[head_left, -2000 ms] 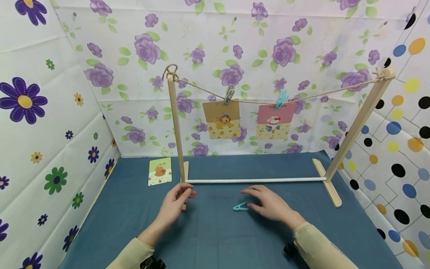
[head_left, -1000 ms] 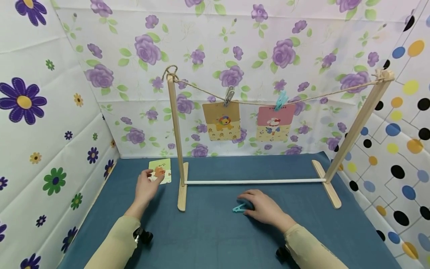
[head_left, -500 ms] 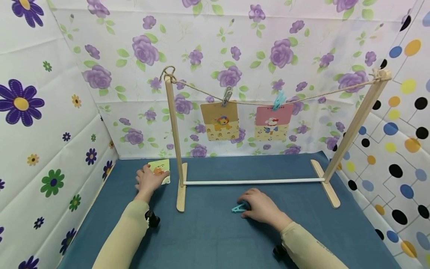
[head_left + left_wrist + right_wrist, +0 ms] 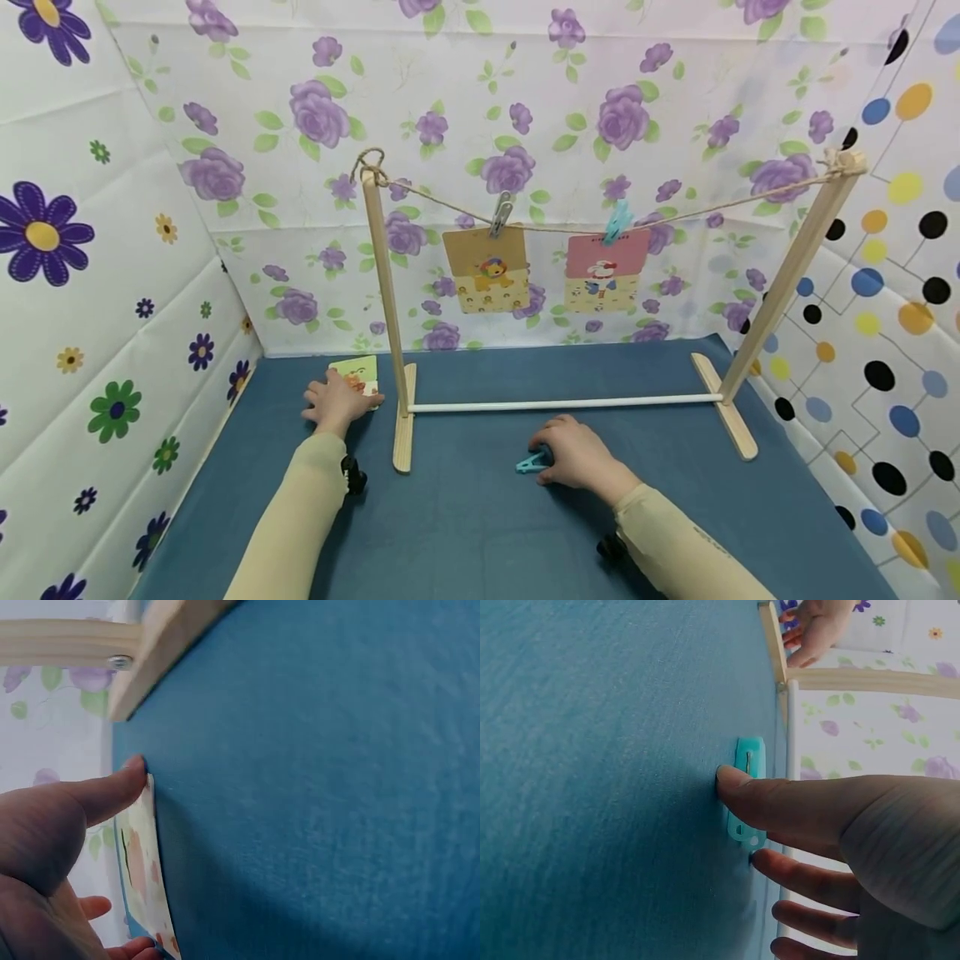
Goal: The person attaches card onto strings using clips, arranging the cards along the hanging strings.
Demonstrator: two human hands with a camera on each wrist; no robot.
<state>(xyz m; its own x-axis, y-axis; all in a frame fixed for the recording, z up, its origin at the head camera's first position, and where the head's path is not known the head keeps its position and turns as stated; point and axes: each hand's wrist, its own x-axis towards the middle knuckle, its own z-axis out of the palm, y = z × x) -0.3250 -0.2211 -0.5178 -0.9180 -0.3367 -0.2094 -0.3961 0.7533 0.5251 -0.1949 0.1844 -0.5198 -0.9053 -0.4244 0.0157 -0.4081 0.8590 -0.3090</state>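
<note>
In the head view my left hand (image 4: 337, 402) is spread over a small green-and-cream card (image 4: 365, 368) on the blue cloth, fingers toward its left side and thumb at its right edge. The left wrist view shows the thumb tip at one corner of this card (image 4: 139, 862), which lies on the cloth. My right hand (image 4: 577, 454) holds a turquoise clothespin (image 4: 531, 463) at table level, thumb on the near side, index finger on the far side. From the right wrist, the thumb crosses in front of the clothespin (image 4: 750, 754) and hides its middle.
A wooden frame stands ahead, its left post (image 4: 386, 292) beside my left hand and a white rod (image 4: 562, 406) low across it. From its sagging string (image 4: 712, 208) hang a brown card (image 4: 487, 271) under a grey clothespin and a pink card (image 4: 606, 271) under a turquoise one.
My left hand has moved from the left post out to the green card and spread over it. My right hand has closed in around the turquoise clothespin. The hanging cards stay put.
</note>
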